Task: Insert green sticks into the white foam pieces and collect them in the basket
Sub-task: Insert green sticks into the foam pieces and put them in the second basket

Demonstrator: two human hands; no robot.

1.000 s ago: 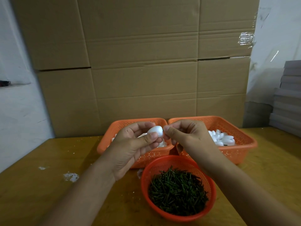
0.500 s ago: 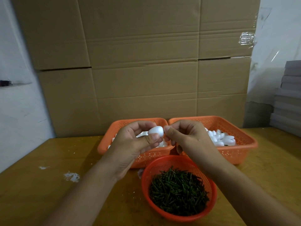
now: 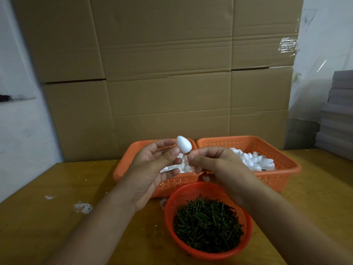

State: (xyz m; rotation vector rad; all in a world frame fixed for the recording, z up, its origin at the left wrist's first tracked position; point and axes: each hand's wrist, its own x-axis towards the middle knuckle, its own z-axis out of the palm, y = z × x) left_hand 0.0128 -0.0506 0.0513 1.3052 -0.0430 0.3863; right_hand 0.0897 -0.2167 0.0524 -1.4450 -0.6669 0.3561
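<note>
A white egg-shaped foam piece (image 3: 183, 144) stands up on a short green stick (image 3: 189, 153), and my right hand (image 3: 215, 165) pinches that stick between thumb and forefinger. My left hand (image 3: 152, 169) is just left of it, its fingers loosened and its thumb tip beside the foam's lower edge. Below the hands, a round orange basket (image 3: 246, 222) holds a heap of green sticks (image 3: 208, 226). Behind them stand two rectangular orange baskets: the left one (image 3: 131, 155) and the right one (image 3: 282, 161), each holding white foam pieces (image 3: 254, 161).
All baskets sit on a wooden table (image 3: 57, 217) with white foam crumbs (image 3: 83, 207) at the left. A wall of cardboard boxes (image 3: 172, 73) rises right behind the baskets. Grey stacked sheets (image 3: 338, 115) stand at the far right.
My left hand has let go of the foam piece and its fingers have spread. The foam now stands higher on the stick that my right hand pinches.
</note>
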